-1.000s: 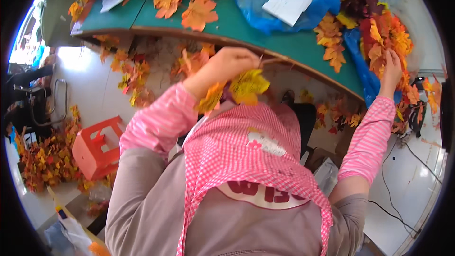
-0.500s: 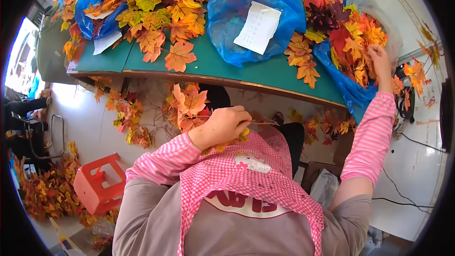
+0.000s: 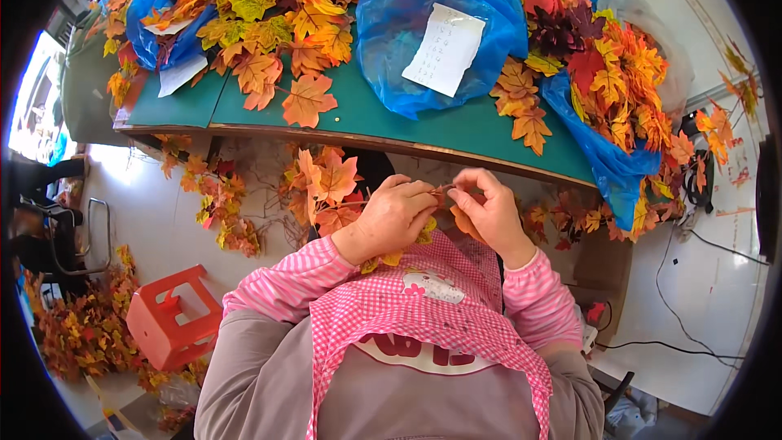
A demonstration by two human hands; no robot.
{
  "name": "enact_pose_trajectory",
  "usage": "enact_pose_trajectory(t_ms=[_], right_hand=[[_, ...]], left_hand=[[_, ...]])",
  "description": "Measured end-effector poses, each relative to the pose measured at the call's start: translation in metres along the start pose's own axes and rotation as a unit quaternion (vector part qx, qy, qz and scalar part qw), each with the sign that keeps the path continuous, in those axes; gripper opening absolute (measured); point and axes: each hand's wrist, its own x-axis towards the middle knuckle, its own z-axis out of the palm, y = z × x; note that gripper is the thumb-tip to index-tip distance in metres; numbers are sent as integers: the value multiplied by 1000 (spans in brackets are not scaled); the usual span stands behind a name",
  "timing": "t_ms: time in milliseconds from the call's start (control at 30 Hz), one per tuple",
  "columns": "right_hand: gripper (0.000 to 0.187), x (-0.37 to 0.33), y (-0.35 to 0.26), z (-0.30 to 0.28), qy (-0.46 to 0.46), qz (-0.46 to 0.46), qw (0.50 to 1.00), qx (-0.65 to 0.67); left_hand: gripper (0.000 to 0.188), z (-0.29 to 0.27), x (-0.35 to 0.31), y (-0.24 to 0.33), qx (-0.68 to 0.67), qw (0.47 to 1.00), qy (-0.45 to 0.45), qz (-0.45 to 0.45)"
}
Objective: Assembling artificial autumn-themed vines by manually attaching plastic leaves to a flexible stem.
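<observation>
In front of the pink checked apron (image 3: 383, 289), my left hand (image 3: 393, 216) is closed round the brown stem of an artificial maple-leaf garland (image 3: 334, 179). Its orange leaves stick out beyond the knuckles, and a few yellow ones show under the palm. Fingertips pinched, my right hand (image 3: 493, 216) meets the stem's end just right of the left hand. An orange artificial maple leaf (image 3: 466, 223) hangs below those right fingers. The exact point where leaf and stem meet is covered by the fingers.
Ahead is a green-topped table (image 3: 391, 126) heaped with artificial leaves (image 3: 269, 24). On it lie a blue plastic bag (image 3: 383, 57) bearing a paper note (image 3: 444, 49), and another leaf-filled blue bag (image 3: 607, 167) at the right edge. A red stool (image 3: 167, 322) stands at left.
My right hand has come from the leaf pile at the right of the table to beside my left hand, bringing an orange leaf. The left hand keeps hold of the garland.
</observation>
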Motion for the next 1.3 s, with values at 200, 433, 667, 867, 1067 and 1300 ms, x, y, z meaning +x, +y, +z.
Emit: enact_pose_trajectory(t_ms=[200,433,667,867,1067,1300], right_hand=[[12,-21,14,6,-18,83,993,87],[8,-9,14,24,18,89,940,330],[7,12,16,-8,125,49,971,200],[8,0,14,-1,-15,-93,977,-190],[9,-4,14,0,-32,-101,971,-214],[8,-3,12,1,-37,-123,962,-242]], left_hand=[[15,2,-2,6,15,1000,1,5],[9,7,6,12,-68,996,-52,-18],[13,9,5,5,-80,983,52,-155],[16,12,7,4,-154,964,22,-216],[16,9,6,5,-147,968,22,-200],[16,9,6,4,-130,973,8,-190]])
